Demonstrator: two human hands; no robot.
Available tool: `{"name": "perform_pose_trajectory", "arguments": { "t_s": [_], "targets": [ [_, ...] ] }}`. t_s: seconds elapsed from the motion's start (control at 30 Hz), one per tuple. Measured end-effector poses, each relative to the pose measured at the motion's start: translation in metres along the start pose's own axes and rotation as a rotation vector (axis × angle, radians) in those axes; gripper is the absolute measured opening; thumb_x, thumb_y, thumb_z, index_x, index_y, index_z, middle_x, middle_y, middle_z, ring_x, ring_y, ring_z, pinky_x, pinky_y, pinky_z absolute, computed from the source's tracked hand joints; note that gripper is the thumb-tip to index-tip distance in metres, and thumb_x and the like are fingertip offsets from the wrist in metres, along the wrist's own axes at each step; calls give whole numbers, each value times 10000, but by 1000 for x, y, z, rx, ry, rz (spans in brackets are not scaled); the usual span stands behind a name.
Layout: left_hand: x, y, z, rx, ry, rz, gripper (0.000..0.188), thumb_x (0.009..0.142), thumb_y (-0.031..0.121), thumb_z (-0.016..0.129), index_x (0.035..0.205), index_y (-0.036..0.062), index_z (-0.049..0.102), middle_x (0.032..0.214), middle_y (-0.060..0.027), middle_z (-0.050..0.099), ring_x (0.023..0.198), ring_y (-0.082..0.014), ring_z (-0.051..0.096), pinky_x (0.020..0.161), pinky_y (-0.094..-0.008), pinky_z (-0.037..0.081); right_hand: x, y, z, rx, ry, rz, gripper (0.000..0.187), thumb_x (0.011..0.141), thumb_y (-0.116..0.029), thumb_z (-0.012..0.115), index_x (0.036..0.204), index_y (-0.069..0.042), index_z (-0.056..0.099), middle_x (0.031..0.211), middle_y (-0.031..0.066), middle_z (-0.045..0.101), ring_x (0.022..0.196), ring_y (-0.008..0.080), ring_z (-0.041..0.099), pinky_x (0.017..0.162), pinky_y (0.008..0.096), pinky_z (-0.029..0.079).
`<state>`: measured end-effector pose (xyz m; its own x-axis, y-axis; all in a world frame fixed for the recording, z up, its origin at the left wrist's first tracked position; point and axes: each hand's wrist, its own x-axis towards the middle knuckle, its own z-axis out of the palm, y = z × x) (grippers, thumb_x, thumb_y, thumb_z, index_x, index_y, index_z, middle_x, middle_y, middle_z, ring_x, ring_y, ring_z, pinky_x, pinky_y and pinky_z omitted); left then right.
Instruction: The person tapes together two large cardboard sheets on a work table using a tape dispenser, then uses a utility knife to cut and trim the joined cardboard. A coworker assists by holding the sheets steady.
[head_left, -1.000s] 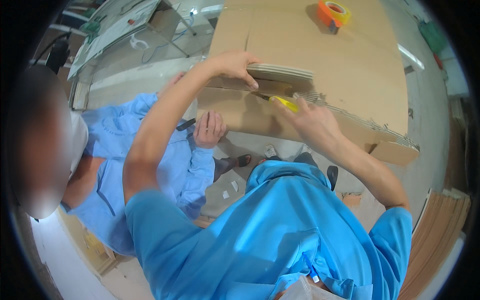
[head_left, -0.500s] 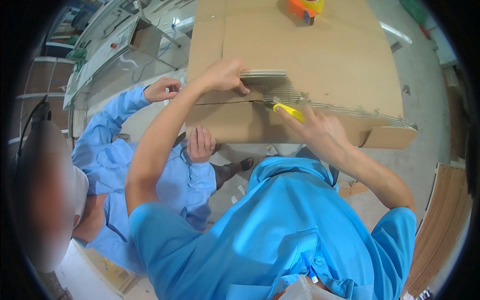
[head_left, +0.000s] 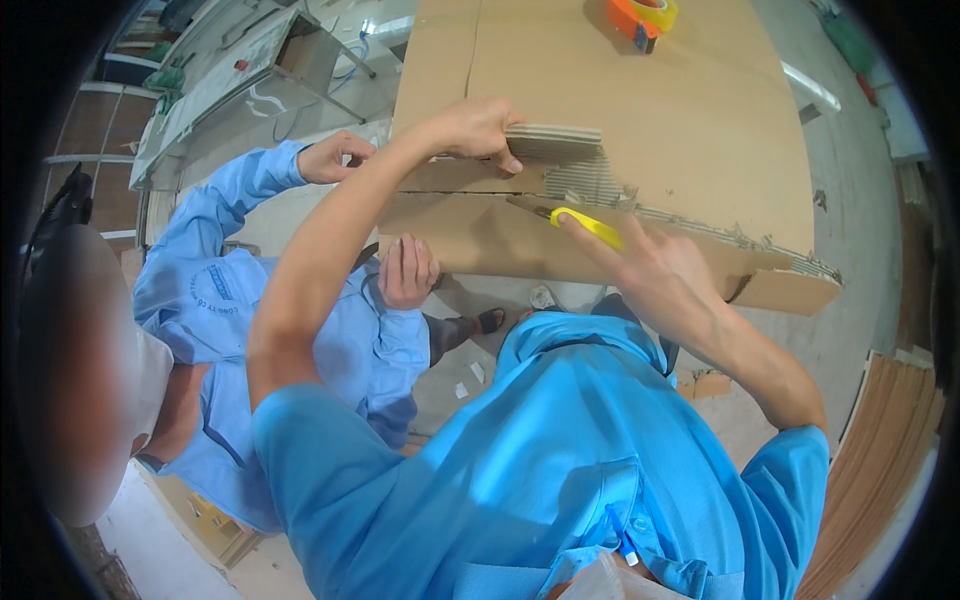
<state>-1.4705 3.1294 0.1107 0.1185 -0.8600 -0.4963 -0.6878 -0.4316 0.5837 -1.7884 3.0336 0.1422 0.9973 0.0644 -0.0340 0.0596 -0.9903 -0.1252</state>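
Observation:
A large sheet of brown cardboard (head_left: 620, 60) lies in front of me, with a cut strip (head_left: 450, 225) along its near edge. My left hand (head_left: 480, 132) pinches a peeled-back flap of cardboard (head_left: 555, 136), its ribbed inner layer showing. In my right hand (head_left: 670, 265) is a yellow utility knife (head_left: 590, 228), its blade pointing left over the strip just below the cut line. Torn, corrugated edges run from the flap to the sheet's right corner. Whether the blade tip touches the cardboard, I cannot tell.
An orange tape dispenser (head_left: 640, 22) with yellow tape sits on the far part of the sheet. At my left stands a co-worker in a light blue shirt (head_left: 240, 300), one hand (head_left: 408, 272) on the near edge. Brown boards (head_left: 880, 450) are stacked at lower right.
The knife blade has drawn back slightly from the cut beside the flap and now lies over the near strip. My left hand still holds the flap. The whole view has shifted slightly.

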Motion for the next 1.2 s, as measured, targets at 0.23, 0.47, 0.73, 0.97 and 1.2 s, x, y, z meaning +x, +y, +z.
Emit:
{"name": "perform_pose_trajectory", "arguments": {
  "t_s": [0.23, 0.47, 0.73, 0.97, 1.2],
  "targets": [
    [-8, 7, 0, 94, 67, 89, 421, 742, 158, 891, 1120, 10, 777, 861, -174, 781, 771, -272, 717, 735, -407, 540, 23, -8, 15, -85, 70, -44, 762, 867, -78, 653, 1605, -174, 490, 966, 153, 612, 700, 273, 701, 558, 386, 574],
    [-11, 2, 4, 127, 108, 113, 427, 731, 159, 894, 1118, 16, 786, 924, -203, 789, 826, -339, 739, 769, -439, 549, 18, -14, 9, -139, 12, -5, 814, 846, -64, 663, 1626, -180, 459, 960, 147, 601, 723, 275, 697, 559, 386, 568],
    [-5, -4, 7, 209, 132, 154, 426, 718, 187, 894, 1088, 10, 777, 942, -230, 764, 867, -411, 714, 801, -459, 550, 27, -19, 20, -162, 54, -33, 709, 892, -119, 656, 1587, -158, 526, 945, 156, 625, 671, 235, 687, 528, 348, 558],
    [-18, -2, 19, 144, 176, 254, 415, 716, 168, 891, 1075, 1, 767, 962, -240, 757, 890, -415, 716, 806, -461, 551, 43, -62, 34, -333, 130, 72, 563, 938, -163, 630, 1498, -107, 623, 894, 170, 650, 672, 234, 650, 506, 317, 494],
    [-30, 6, 12, 96, 130, 241, 406, 751, 138, 871, 1106, -20, 755, 858, -205, 748, 773, -270, 664, 777, -400, 531, 26, -40, 17, -275, 97, -2, 638, 922, -190, 633, 1556, -146, 573, 841, 130, 596, 625, 219, 642, 490, 323, 493]
  ]
}}
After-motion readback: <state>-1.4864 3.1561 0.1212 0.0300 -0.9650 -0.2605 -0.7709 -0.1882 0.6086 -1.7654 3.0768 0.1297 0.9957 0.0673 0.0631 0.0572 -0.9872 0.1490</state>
